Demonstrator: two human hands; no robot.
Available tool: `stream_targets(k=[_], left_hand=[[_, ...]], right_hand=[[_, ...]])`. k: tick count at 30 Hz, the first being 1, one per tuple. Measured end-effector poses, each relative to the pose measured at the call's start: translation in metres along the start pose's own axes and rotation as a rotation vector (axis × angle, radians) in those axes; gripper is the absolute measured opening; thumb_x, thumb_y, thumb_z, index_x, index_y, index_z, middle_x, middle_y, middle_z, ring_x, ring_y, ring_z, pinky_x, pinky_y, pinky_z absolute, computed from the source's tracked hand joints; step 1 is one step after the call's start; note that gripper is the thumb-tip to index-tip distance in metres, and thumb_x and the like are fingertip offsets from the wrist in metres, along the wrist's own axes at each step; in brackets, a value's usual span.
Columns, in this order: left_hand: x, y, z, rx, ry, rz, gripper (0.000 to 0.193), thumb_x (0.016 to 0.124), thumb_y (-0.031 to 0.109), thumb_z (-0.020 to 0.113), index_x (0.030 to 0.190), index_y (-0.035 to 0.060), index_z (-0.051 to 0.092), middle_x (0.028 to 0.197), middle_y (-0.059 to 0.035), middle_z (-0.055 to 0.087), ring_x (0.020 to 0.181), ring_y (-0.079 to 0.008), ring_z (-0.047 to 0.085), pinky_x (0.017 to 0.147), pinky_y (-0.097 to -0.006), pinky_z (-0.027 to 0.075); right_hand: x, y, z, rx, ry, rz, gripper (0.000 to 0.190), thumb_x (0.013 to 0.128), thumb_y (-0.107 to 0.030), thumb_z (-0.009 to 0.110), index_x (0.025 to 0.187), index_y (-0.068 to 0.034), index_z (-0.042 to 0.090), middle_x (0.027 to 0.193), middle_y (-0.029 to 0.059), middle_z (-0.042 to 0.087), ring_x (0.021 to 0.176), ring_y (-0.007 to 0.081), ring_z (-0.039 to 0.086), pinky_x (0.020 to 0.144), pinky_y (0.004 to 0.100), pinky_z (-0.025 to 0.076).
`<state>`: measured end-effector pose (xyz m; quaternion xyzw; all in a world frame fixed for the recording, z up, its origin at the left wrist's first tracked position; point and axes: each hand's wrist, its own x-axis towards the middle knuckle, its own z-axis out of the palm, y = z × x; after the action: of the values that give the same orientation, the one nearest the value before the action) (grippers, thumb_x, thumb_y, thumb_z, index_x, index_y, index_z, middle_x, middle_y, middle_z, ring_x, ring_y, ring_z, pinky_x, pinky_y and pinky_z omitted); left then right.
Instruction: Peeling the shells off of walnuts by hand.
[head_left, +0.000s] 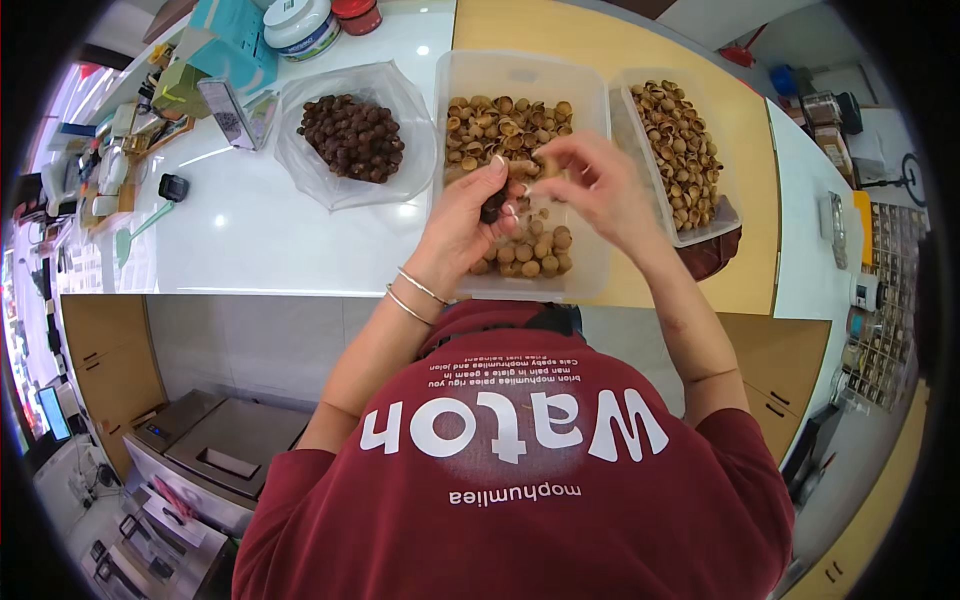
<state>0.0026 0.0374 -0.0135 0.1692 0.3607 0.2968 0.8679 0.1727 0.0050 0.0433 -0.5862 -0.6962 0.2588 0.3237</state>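
Observation:
My left hand is above a translucent plastic bin, with dark peeled dried longans in its curled palm. Thumb and fingers of that hand come close to my right hand. Between the right fingertips is a blurred tan piece of longan shell. Below both hands, the bin has cracked, hollow shells at its far end and round whole dried longans at its near end. The hands cover the bin's middle.
Left of the bin, a clear plastic bag holds a heap of dark longan flesh. To the right, a second bin is filled with shells. A propped phone, black cup and green spoon stand leftward.

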Motion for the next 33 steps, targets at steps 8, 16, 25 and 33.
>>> stream_targets(k=[8,16,25,33], left_hand=[[-0.002,0.009,0.002,0.637,0.173,0.286,0.030,0.087,0.033,0.054,0.079,0.0043,0.058,0.059,0.0030,0.048,0.046,-0.0034,0.040,0.040,-0.0177,0.032],[0.003,0.007,0.001,0.671,0.156,0.354,0.029,0.087,0.026,0.053,0.102,0.0021,0.060,0.059,0.0039,0.047,0.047,-0.0028,0.038,0.041,-0.0170,0.031],[-0.024,0.008,-0.009,0.510,0.068,0.314,0.025,0.088,0.020,0.051,0.103,0.0017,0.059,0.064,0.0016,0.053,0.051,-0.0026,0.042,0.044,-0.0165,0.033],[-0.050,0.010,0.012,0.564,-0.017,0.233,0.026,0.084,0.019,0.059,0.101,0.0002,0.059,0.067,0.0021,0.055,0.052,-0.0025,0.044,0.045,-0.0162,0.033]], right_hand=[[-0.001,0.068,0.028,-0.534,-0.371,-0.049,0.018,0.071,-0.010,0.063,0.086,-0.001,0.062,0.085,0.0130,0.060,0.074,0.0319,0.060,0.064,0.0382,0.049],[0.009,0.051,0.062,-0.840,-0.970,-0.024,0.014,0.070,-0.004,0.056,0.080,-0.001,0.065,0.080,0.0147,0.064,0.078,0.0267,0.063,0.063,0.0365,0.051],[0.012,0.044,0.047,-0.519,-0.648,-0.064,0.018,0.070,-0.009,0.060,0.086,-0.002,0.061,0.080,0.0137,0.062,0.073,0.0262,0.063,0.061,0.0355,0.050],[-0.015,-0.019,0.001,-0.085,-0.142,-0.211,0.022,0.074,-0.011,0.063,0.094,-0.006,0.057,0.081,0.0087,0.057,0.069,0.0253,0.058,0.059,0.0337,0.048]])
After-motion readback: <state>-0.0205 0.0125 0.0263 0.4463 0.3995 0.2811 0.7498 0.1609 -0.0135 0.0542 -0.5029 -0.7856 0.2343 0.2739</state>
